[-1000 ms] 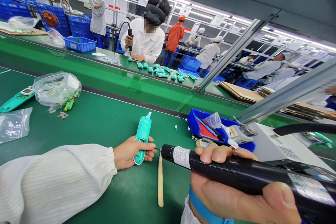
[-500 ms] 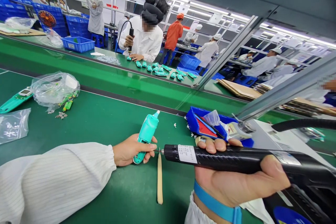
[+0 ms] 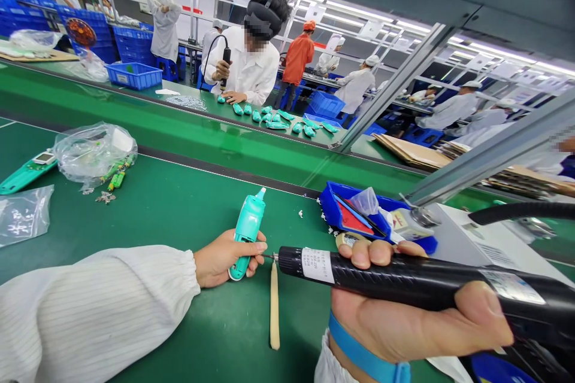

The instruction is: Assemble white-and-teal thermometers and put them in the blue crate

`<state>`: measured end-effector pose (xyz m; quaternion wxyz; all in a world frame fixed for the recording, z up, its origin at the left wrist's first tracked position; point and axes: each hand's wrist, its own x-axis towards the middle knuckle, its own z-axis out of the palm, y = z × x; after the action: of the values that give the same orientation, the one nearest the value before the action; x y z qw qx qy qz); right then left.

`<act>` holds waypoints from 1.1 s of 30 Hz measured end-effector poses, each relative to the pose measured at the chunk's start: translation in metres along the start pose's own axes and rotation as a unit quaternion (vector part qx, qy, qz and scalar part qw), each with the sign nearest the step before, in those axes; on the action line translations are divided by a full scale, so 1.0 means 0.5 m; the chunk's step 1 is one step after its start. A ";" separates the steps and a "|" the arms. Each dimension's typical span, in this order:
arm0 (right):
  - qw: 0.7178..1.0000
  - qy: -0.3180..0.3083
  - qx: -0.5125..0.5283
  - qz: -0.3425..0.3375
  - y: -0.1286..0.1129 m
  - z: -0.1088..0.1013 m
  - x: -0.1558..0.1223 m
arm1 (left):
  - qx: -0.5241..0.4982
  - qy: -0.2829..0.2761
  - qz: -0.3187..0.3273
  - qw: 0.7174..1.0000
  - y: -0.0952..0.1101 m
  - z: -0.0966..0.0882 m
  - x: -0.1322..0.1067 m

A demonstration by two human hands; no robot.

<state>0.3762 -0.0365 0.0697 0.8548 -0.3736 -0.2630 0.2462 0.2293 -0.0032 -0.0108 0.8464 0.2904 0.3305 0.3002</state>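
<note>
My left hand (image 3: 231, 257) is closed round a teal handheld device (image 3: 250, 218) with a pale tip that points away from me. An opening shows in its casing near my thumb. My right hand (image 3: 381, 305) grips a black electric screwdriver (image 3: 404, 275) with a white label, held nearly level. Its thin bit (image 3: 268, 255) reaches my left thumb and fingertips; whether it touches a screw is hidden. Just below the bit, a beige tapered stick (image 3: 274, 311) lies on the green table (image 3: 202, 335).
A blue bin (image 3: 332, 209) of tools and a bottle stands behind my right hand. At left are a clear plastic bag (image 3: 94, 152), small green parts (image 3: 117, 178) and another teal device (image 3: 27, 172). Across the green belt, a co-worker (image 3: 251, 66) uses a screwdriver beside several teal pieces.
The teal device has shifted slightly left and tilts less in my left hand. The screwdriver's rear end has dropped a little. Both hands keep their hold.
</note>
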 end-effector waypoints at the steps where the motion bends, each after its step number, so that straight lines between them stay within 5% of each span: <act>1: 1.000 -0.013 0.000 -0.002 0.001 -0.001 -0.001 | 0.001 -0.001 0.000 1.000 0.000 0.000 0.000; 20: 0.991 -0.132 -0.007 -0.037 0.003 -0.013 -0.016 | 0.006 0.000 -0.011 1.000 -0.003 0.003 -0.002; 33: 0.997 -0.077 -0.006 -0.005 0.005 -0.009 -0.005 | 0.000 -0.030 -0.025 0.999 0.004 0.000 0.000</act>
<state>0.3766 -0.0390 0.0643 0.8309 -0.3577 -0.3312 0.2685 0.2286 -0.0021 -0.0095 0.8633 0.2905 0.3121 0.2699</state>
